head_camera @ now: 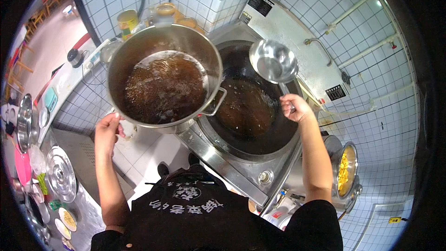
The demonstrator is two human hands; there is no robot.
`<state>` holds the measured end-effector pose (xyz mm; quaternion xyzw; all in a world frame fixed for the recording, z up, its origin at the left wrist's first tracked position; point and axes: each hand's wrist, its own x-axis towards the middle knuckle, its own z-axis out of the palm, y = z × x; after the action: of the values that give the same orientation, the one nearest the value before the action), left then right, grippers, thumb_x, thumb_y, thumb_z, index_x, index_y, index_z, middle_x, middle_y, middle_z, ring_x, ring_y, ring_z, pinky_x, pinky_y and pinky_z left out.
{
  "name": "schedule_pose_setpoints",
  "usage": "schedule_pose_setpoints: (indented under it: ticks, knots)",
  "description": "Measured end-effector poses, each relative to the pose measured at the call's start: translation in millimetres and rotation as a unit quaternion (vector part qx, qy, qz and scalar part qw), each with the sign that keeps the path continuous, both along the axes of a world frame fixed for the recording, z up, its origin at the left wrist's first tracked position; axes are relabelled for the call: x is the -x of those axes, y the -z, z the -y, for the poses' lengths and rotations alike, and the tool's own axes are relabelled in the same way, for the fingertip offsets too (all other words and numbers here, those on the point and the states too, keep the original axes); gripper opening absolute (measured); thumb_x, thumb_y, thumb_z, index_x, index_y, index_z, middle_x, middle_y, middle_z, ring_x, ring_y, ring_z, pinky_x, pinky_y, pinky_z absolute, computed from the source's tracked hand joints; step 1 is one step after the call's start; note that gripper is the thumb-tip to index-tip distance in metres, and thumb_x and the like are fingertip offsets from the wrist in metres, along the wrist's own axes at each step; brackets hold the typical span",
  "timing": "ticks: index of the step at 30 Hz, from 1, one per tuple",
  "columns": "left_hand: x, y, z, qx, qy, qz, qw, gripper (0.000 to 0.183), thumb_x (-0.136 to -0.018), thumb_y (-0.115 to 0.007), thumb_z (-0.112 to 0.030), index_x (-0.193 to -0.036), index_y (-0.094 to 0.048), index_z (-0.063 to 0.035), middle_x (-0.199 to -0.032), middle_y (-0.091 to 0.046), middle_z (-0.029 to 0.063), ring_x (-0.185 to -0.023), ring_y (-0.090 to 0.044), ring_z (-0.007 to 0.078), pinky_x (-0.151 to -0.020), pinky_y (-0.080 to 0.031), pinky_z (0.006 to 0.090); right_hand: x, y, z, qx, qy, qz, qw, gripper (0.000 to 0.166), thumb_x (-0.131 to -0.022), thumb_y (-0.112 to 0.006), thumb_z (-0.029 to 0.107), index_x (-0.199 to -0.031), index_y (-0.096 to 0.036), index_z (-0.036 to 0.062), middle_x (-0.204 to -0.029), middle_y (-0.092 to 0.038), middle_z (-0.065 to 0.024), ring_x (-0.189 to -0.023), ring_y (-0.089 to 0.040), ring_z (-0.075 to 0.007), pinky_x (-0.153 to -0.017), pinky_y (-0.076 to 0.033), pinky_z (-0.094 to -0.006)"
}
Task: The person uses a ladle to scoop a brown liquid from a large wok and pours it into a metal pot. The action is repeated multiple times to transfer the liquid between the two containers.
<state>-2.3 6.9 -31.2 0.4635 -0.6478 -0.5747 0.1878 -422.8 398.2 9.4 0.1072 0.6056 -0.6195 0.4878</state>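
Note:
My right hand [294, 107] is closed round the handle of a steel ladle [274, 61]; its shiny bowl is over the far right side of a large dark wok [258, 148]. Dark brown liquid [245, 108] lies in the wok. To the wok's left stands a big steel stockpot [120, 47], holding dark, bubbly brown liquid [167, 87]; a loop handle [218, 103] points towards the wok. My left hand [110, 128] is at the pot's near left rim, fingers curled; whether it grips the rim or something pinkish beneath it, I cannot tell.
Behind the pot are a yellow can [127, 21] and jars by the tiled wall. A metal panel [289, 38] backs the wok stove. At right stands a steel bowl of yellow pieces [344, 170]. On the left counter lie a steel lid [61, 174] and plates [68, 219].

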Motion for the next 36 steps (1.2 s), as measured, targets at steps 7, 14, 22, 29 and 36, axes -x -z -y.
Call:
schedule_pose_setpoints:
  ticks: [7, 14, 22, 29, 36]
  knots:
    - [8.5, -10.4, -0.1, 0.012, 0.006, 0.044, 0.999, 0.025, -0.095, -0.05, -0.03, -0.085, -0.061, -0.0106, -0.059, -0.053, -0.005, -0.048, -0.051, 0.0046, -0.041, -0.027, 0.0171, 60.3, 228.6, -132.1, -0.332, 0.09, -0.112, 0.932, 0.019, -0.074, -0.054, 0.0, -0.056, -0.047, 0.0036, -0.049, -0.043, -0.0062, -0.041, -0.042, -0.015, -0.037, -0.035, -0.0281]
    - [1.8, -9.9, -7.7, 0.015, -0.026, 0.064, 0.997, 0.027, -0.096, -0.049, -0.033, -0.083, -0.06, -0.0114, -0.059, -0.052, -0.005, -0.048, -0.049, 0.0044, -0.042, -0.027, 0.0173, 57.9, 291.8, -134.5, -0.579, 0.015, -0.11, 0.808, 0.013, -0.081, -0.057, 0.011, -0.083, -0.063, -0.0008, -0.073, -0.062, -0.0119, -0.058, -0.061, -0.0207, -0.046, -0.049, -0.0317]
    - [0.1, -8.5, -18.7, 0.025, -0.087, 0.089, 0.992, 0.025, -0.095, -0.05, -0.033, -0.084, -0.06, -0.012, -0.06, -0.053, -0.0052, -0.049, -0.051, 0.0044, -0.041, -0.028, 0.017, 65.8, 359.9, -81.6, -0.54, -0.044, -0.085, 0.836, 0.015, -0.083, -0.056, 0.012, -0.087, -0.064, -0.0004, -0.075, -0.065, -0.0118, -0.059, -0.064, -0.0241, -0.046, -0.049, -0.0339]
    - [49.0, -26.9, 1.7, 0.067, -0.048, 0.094, 0.992, 0.026, -0.095, -0.05, -0.032, -0.088, -0.061, -0.0103, -0.061, -0.053, -0.004, -0.048, -0.052, 0.0051, -0.04, -0.028, 0.0171, 79.6, 505.0, -84.2, -0.05, 0.08, 0.095, 0.991, 0.013, -0.081, -0.052, 0.003, -0.07, -0.046, 0.0036, -0.055, -0.043, -0.0061, -0.043, -0.043, -0.0168, -0.036, -0.037, -0.0301]
    - [18.7, -24.7, -23.6, 0.038, -0.087, 0.13, 0.987, 0.028, -0.096, -0.049, -0.033, -0.083, -0.059, -0.0102, -0.061, -0.053, -0.0033, -0.049, -0.052, 0.0054, -0.042, -0.03, 0.0179, 12.0, 403.2, 12.1, 0.015, 0.193, 0.213, 0.958, 0.011, -0.082, -0.053, 0.004, -0.075, -0.045, 0.0042, -0.058, -0.043, -0.004, -0.046, -0.041, -0.0146, -0.042, -0.037, -0.0265]
